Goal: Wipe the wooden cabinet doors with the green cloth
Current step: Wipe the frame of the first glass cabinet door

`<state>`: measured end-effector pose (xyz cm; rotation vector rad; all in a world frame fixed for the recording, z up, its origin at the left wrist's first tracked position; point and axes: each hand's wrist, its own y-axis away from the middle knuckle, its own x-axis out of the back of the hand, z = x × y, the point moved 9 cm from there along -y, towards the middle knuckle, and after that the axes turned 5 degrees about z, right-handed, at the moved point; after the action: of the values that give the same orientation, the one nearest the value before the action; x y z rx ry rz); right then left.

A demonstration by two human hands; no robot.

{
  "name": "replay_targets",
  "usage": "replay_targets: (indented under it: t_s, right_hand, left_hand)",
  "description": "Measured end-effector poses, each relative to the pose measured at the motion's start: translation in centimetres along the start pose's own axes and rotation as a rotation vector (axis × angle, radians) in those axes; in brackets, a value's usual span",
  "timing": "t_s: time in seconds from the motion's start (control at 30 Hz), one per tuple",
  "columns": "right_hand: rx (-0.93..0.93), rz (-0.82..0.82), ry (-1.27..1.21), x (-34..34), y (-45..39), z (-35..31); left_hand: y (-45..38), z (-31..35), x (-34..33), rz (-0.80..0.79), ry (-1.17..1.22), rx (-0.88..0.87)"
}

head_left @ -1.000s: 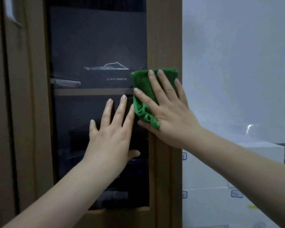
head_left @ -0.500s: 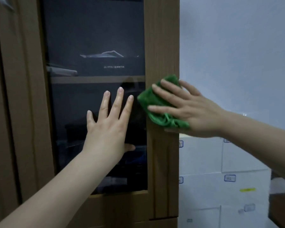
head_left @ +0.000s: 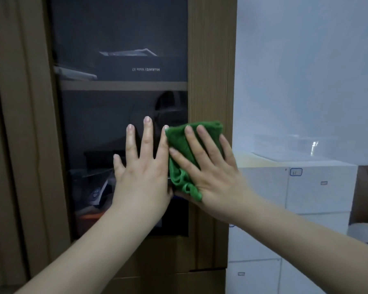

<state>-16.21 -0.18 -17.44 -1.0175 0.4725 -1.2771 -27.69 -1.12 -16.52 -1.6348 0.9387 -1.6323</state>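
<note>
The wooden cabinet door (head_left: 210, 60) has a dark glass pane (head_left: 119, 39) and a wooden frame on its right side. My right hand (head_left: 212, 172) presses the folded green cloth (head_left: 179, 145) flat against that right frame, fingers straight and spread, pointing up and left. My left hand (head_left: 142, 172) lies flat on the glass just left of the cloth, fingers straight and pointing up. Part of the cloth is hidden under my right palm.
Behind the glass a shelf (head_left: 123, 85) carries a dark box (head_left: 140, 70) and other items lie below. White stacked boxes (head_left: 319, 187) with small labels stand to the right of the cabinet against a pale wall (head_left: 306, 60). Another wooden panel (head_left: 19, 124) is on the left.
My right hand has turned from pointing left back to pointing up and slid the cloth down the frame. The view has shifted downward. My left hand stays flat on the glass.
</note>
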Motion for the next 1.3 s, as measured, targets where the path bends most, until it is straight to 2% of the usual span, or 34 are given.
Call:
replay_targets:
  t_s: [0.07, 0.17, 0.23, 0.3, 0.4, 0.53, 0.6, 0.7, 0.83, 0.97, 1.07, 1.2, 1.23, 1.3]
  right_hand:
    - [0.13, -0.039, -0.001, -0.4, 1.9, -0.7]
    - [0.435, -0.129, 0.019, -0.8, 4.7, -0.6]
    - [0.627, -0.209, 0.023, -0.7, 5.9, 1.0]
    - [0.73, -0.28, 0.04, -0.3, 5.9, 3.4]
    - [0.653, -0.268, 0.062, 0.8, 3.8, 6.5]
    - [0.207, -0.089, 0.068, 2.7, -0.8, 7.6]
    - [0.002, -0.051, 0.051, 2.5, -1.6, 6.5]
    - [-0.116, -0.048, 0.028, 1.3, -0.9, 3.6]
    - [-0.035, -0.042, -0.03, -0.4, 2.4, -0.4]
    - [0.111, -0.094, -0.014, -2.0, 7.3, -3.8]
    - [0.322, -0.162, 0.022, -2.7, 10.6, -4.5]
    - [0.619, -0.265, 0.017, -2.1, 12.5, -1.5]
    - [0.619, -0.26, 0.012, -1.6, 12.1, -0.3]
    - [0.488, -0.206, 0.018, -0.7, 10.2, 2.1]
  left_hand:
    - [0.0, -0.1, -0.1, -0.008, -0.001, -0.001]
    - [0.1, -0.3, -0.1, -0.004, -0.002, 0.007]
    - [0.1, -0.3, -0.2, 0.0, -0.005, 0.013]
    - [0.0, -0.3, -0.2, -0.001, -0.001, 0.019]
    - [0.3, -0.3, -0.3, 0.009, -0.014, 0.013]
    - [1.6, -0.3, -0.3, 0.039, -0.042, 0.025]
    - [2.5, -0.1, -0.6, 0.046, -0.035, 0.025]
    - [3.5, 0.1, -1.7, -0.012, -0.044, 0.011]
    - [4.9, -0.5, -2.7, -0.077, -0.109, -0.004]
    - [6.0, -1.3, -3.1, -0.073, -0.093, -0.007]
    - [6.1, -1.5, -3.3, -0.081, -0.079, -0.005]
    - [6.0, -1.4, -3.6, -0.104, -0.065, -0.017]
    - [6.0, -1.4, -3.6, -0.104, -0.066, -0.019]
    - [6.3, -1.3, -3.6, -0.097, -0.067, -0.022]
